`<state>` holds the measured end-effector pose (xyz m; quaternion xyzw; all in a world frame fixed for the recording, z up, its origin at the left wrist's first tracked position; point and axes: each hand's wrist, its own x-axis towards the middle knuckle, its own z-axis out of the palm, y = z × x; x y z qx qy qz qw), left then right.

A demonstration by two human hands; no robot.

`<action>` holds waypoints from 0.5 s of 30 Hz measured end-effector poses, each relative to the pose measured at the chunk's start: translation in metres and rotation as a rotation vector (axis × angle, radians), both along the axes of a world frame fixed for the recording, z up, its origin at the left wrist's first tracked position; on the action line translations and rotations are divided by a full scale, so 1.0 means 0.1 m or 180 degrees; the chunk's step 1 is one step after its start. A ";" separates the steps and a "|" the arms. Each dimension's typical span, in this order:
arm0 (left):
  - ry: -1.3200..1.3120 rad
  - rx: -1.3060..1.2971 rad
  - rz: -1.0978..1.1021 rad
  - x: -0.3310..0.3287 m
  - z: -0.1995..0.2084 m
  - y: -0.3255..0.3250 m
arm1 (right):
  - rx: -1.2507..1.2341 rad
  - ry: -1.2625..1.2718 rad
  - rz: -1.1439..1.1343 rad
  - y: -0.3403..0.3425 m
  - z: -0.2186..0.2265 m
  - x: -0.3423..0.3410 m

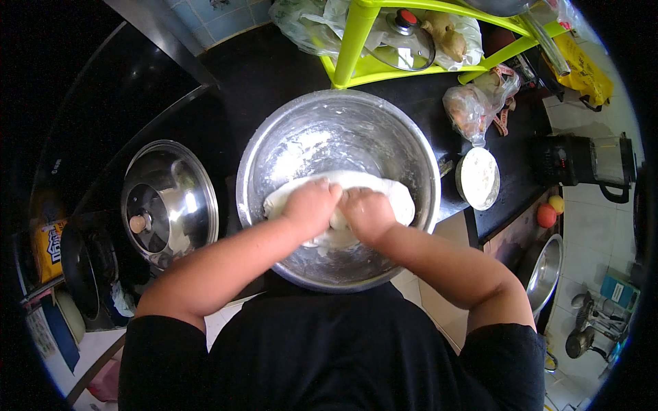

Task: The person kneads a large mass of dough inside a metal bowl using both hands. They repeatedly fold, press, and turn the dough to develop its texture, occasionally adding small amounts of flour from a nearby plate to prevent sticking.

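a black worktop (274, 68) runs beneath blue wall tiles (219, 17), with pale floor tiles on the right. on it sits a floury steel bowl (274, 147) holding white dough (391, 192). the left hand (312, 205) and right hand (367, 214) press it side by side, seemingly curled into fists. a pot lid (170, 202) lies to the left.

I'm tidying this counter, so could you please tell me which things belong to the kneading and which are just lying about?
In use: left hand, right hand, dough, steel bowl.

Lying about: pot lid, small flour bowl, blender, bagged food, green rack.
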<state>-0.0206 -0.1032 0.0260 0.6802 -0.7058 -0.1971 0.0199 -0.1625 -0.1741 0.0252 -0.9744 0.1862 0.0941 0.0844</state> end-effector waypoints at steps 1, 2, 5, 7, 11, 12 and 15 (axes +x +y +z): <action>-0.0061 0.0101 0.0097 0.06 0.01 -0.11 | 0.0152 0.0155 -0.0101 -0.12 -0.01 0.11; -0.0011 0.0038 0.0231 0.11 -0.03 -0.22 | 0.0137 0.0176 -0.0217 -0.22 0.01 0.21; 0.0014 -0.0009 0.0608 0.25 -0.07 -0.46 | 0.0104 0.0135 -0.0401 -0.51 0.05 0.46; 0.0010 -0.0140 0.0761 0.35 -0.16 -0.54 | 0.0188 0.0200 -0.0463 -0.65 0.03 0.59; 0.0367 0.0132 0.0793 0.48 0.01 -0.60 | 0.0118 0.0291 -0.0435 -0.76 0.12 0.57; 0.0289 0.0529 0.0673 0.52 0.05 -0.61 | 0.0120 0.0270 -0.0329 -0.78 0.12 0.51; 0.0949 0.0027 0.0276 0.65 0.29 -0.15 | -0.0098 -0.0240 -0.0154 -0.70 0.17 0.04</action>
